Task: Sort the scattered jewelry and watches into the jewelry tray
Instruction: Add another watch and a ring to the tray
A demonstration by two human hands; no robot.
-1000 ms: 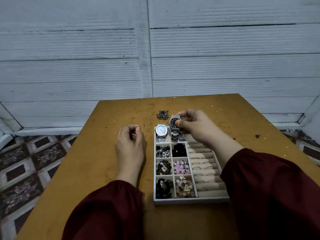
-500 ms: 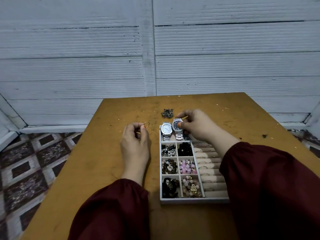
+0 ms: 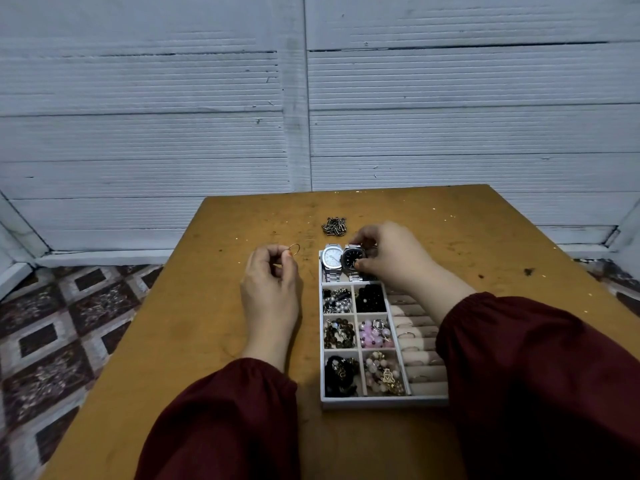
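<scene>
Pinching a thin gold hoop [image 3: 294, 249] between thumb and forefinger, the left hand [image 3: 272, 282] holds it over the table [image 3: 207, 306], probably keeping it ready for a slot. The right hand [image 3: 388, 258] curls its fingers round the dark-dial watch [image 3: 352, 258] at the far end of the jewelry tray [image 3: 381, 401], seemingly seating it beside the white-dial watch [image 3: 331, 258] just to its left. That makes two watches, one hoop, six filled compartments beside the right wrist, and one loose metal cluster [image 3: 334, 226] just beyond the right fingertips.
</scene>
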